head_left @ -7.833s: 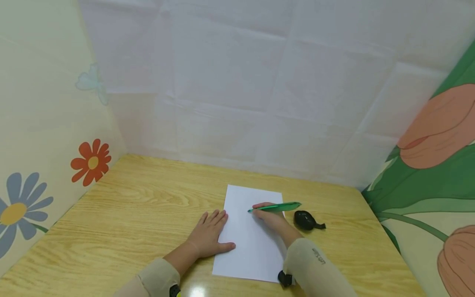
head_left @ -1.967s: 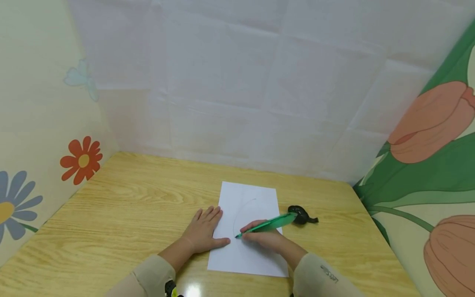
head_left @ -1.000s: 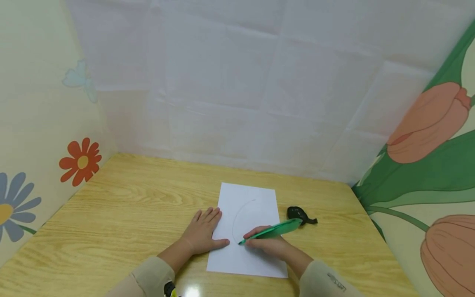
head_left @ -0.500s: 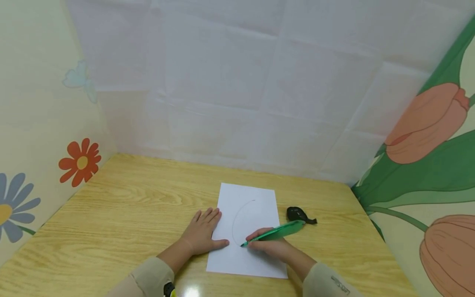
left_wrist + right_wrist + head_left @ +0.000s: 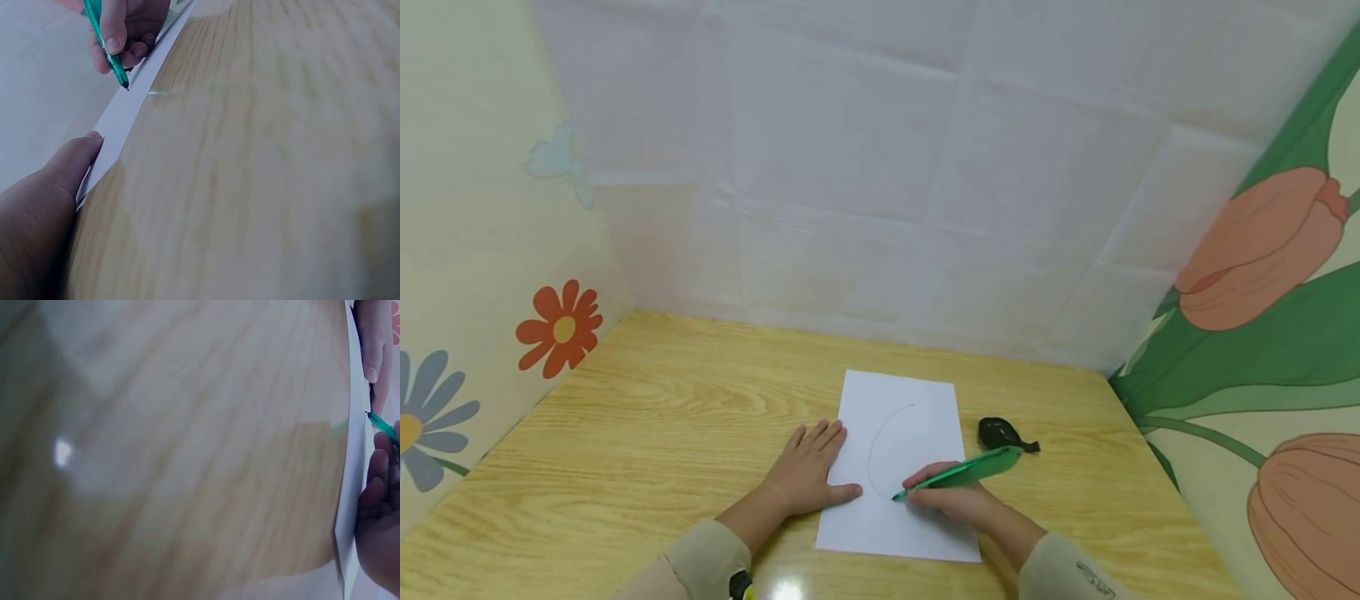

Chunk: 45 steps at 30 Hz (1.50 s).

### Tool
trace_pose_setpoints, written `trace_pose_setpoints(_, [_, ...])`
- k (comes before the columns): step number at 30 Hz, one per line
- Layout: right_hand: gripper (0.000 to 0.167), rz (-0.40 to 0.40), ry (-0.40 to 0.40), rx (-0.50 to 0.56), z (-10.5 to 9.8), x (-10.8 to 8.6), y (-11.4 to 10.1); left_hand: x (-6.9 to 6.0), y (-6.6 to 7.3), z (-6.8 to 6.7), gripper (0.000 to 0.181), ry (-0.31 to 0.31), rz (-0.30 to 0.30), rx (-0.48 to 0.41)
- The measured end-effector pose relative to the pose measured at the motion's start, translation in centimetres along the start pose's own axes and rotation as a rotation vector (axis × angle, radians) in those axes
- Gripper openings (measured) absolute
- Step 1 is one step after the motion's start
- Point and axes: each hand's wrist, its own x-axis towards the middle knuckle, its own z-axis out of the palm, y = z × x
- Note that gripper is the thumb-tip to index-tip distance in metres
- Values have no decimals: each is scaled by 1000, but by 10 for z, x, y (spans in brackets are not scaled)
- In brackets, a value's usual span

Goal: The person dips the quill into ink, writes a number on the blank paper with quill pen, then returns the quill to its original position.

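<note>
In the head view, a white sheet of paper (image 5: 886, 533) lies on the wooden table. My left hand (image 5: 808, 471) rests on the paper's left edge, fingers spread and thumb stretched out over the sheet. Between thumb and fingers, my right hand (image 5: 951, 496) grips a green pen (image 5: 973, 469) with a broad, leaf-like rear end. Its dark tip touches the paper at the lower end of a thin curved line (image 5: 870, 457), which bows to the left. The left wrist view shows the pen (image 5: 112, 56) leaning in the right hand (image 5: 134, 28), ahead of the left thumb (image 5: 75, 162).
To the right of the paper sits a shiny black rounded object (image 5: 1000, 433) with a narrow tail. The wooden table (image 5: 685, 400) stretches out around the sheet. A white sheet-like backdrop (image 5: 835, 183) stands behind, with flower-printed panels (image 5: 1262, 375) on both sides.
Since the first frame, a curved line has appeared on the paper. My right hand has moved the pen down, then slightly right, lengthening the line. The left hand stays in place.
</note>
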Motion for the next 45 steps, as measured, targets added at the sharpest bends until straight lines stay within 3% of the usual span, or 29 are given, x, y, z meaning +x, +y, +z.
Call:
trace_pose_setpoints(13, [29,-47,6,6,-6,-5,4,-2,1,0,98,10,20,-10])
trace_pose_setpoints(45, [30,-49,57,-23,-22,-11,13,-1,2,-2,99,0,9,-19])
